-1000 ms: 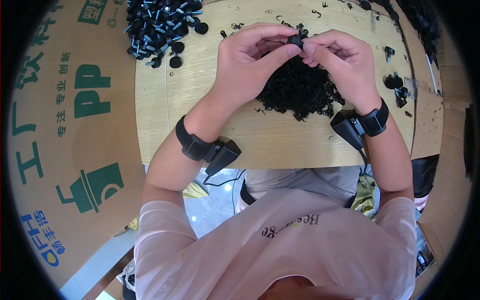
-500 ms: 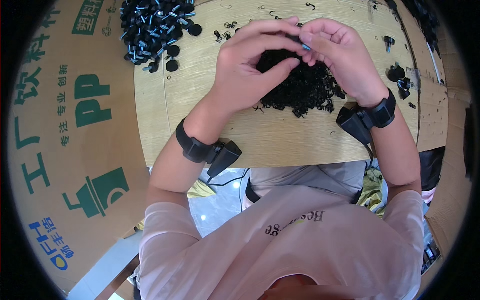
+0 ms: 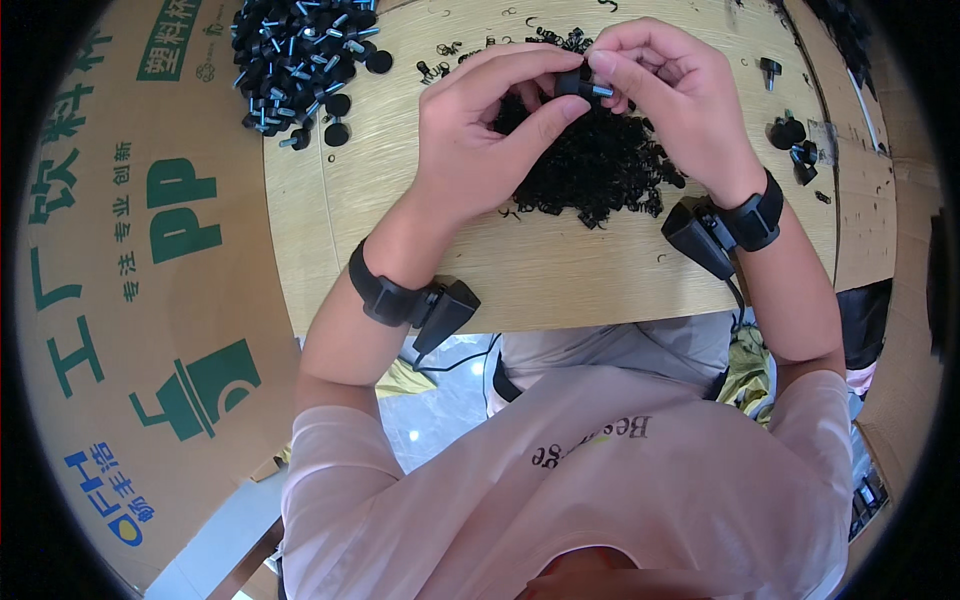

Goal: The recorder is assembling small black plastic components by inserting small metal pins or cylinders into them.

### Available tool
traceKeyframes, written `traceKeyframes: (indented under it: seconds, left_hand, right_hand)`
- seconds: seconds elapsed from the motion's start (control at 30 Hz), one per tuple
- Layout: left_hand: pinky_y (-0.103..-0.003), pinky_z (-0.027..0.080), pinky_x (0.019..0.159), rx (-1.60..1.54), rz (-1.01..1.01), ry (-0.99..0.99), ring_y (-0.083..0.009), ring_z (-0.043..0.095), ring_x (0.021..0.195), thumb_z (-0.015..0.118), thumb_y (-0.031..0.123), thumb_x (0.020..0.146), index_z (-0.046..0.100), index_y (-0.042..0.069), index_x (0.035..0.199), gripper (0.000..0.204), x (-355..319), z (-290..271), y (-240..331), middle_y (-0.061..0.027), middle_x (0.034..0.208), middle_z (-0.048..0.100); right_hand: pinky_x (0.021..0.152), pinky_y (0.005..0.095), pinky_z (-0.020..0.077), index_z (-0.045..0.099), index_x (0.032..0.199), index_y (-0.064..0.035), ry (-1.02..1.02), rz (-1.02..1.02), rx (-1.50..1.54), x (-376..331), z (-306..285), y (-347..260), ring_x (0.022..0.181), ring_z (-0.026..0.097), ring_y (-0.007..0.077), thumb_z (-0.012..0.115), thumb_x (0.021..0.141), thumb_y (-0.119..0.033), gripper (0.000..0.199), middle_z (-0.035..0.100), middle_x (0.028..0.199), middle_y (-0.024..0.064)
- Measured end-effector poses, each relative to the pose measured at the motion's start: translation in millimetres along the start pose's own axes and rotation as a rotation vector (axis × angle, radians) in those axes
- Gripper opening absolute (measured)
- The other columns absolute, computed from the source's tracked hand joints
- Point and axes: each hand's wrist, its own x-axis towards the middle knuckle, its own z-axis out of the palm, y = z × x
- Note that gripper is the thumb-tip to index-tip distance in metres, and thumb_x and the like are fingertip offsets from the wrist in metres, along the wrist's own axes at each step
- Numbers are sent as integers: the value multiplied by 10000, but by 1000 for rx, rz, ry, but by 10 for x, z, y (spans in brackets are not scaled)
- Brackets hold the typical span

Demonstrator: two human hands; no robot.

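Above the table, my left hand [image 3: 490,130] is closed on a screw [image 3: 570,83] with a round black head. Its bare metal shank points right, toward my other hand. My right hand [image 3: 685,95] has its thumb and fingers pressed together beside the screw's head and shank. Whatever those fingertips hold, if anything, is too small or hidden to make out. Beneath both hands lies a heap of small curled black pieces [image 3: 600,175], like little clips or rings, partly covered by my left hand.
A big pile of black-headed screws [image 3: 300,65] occupies the table's far left. Several more such screws [image 3: 787,132] lie at the right, near the cardboard [image 3: 865,220]. Loose black bits [image 3: 435,70] are scattered at the back. A printed carton [image 3: 190,300] stands along the left side.
The screw has come into fuller view, its shank now showing between my hands. My right fingers have shifted up slightly, and my left hand has moved a little left.
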Motion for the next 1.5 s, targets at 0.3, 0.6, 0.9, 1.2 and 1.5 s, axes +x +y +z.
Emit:
traceKeyframes:
  seconds: [0.3, 0.6, 0.9, 1.2, 1.5]
  left_hand:
    - [-314, 532, 900, -258, 89, 96, -211, 605, 1067, 602, -196, 816, 597, -60, 1117, 330, 26, 37, -48, -186, 1231, 571]
    - [-330, 539, 901, -257, 54, 104, -227, 601, 1090, 629, -182, 809, 600, -58, 1147, 361, 29, 49, -47, -184, 1233, 567]
    - [-327, 538, 905, -203, 80, 72, -226, 603, 1083, 651, -165, 804, 597, -75, 1161, 372, 34, 41, -58, -184, 1216, 574]
    - [-320, 522, 902, 43, 87, -6, -216, 624, 1045, 682, -152, 769, 658, -57, 1072, 318, 21, 39, -17, -166, 1146, 630]
    - [-382, 514, 943, -11, 252, -67, -276, 612, 1092, 613, -214, 740, 645, -52, 931, 252, 37, 30, -20, -175, 1133, 616]
  right_hand:
    - [607, 279, 510, 642, 946, -72, 57, 120, 33, 25, -29, -19, 625, 602, 222, 651, 863, -73, 83, 636, 768, 46]
    - [631, 142, 412, 690, 1066, -14, -70, -3, -115, -21, -15, 16, 724, 523, -3, 677, 880, -80, 198, 619, 836, -48]
    - [640, 157, 452, 706, 1000, 9, 20, -13, -49, -39, 33, 38, 718, 546, 4, 683, 867, -66, 155, 652, 821, -26]
    - [619, 205, 461, 667, 872, 28, -30, 11, -320, -25, -53, 13, 670, 534, 31, 665, 816, -71, 113, 630, 736, -13]
    - [602, 188, 452, 654, 914, -43, -149, 251, 5, 1, -63, -18, 663, 551, 48, 543, 932, -193, 187, 591, 749, -32]
